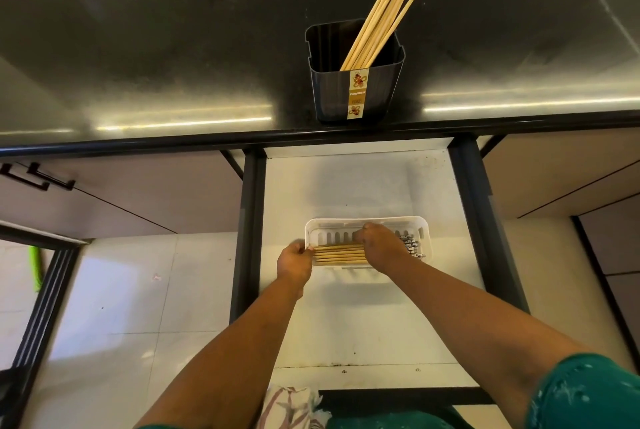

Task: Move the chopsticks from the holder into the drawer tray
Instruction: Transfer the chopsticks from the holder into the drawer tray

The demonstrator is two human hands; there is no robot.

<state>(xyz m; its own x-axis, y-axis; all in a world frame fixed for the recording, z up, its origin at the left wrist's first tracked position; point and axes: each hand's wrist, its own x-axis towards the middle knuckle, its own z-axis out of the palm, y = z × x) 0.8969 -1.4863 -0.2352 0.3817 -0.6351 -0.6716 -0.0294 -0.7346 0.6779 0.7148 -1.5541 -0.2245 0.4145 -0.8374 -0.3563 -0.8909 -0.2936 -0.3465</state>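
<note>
Head view, chopsticks (341,253) between left hand (294,264), right hand (382,246)

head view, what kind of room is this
Most likely a home kitchen. A dark polished countertop carries a black holder of wooden chopsticks, and below it an open drawer holds a white cutlery tray, with cabinet fronts beside it.

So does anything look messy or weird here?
Nothing is spilled or broken. The only unfinished bit: a bunch of chopsticks leans in the black holder on the countertop, while others lie flat in the white tray in the open drawer. Small dark specks mark the drawer floor.
</note>
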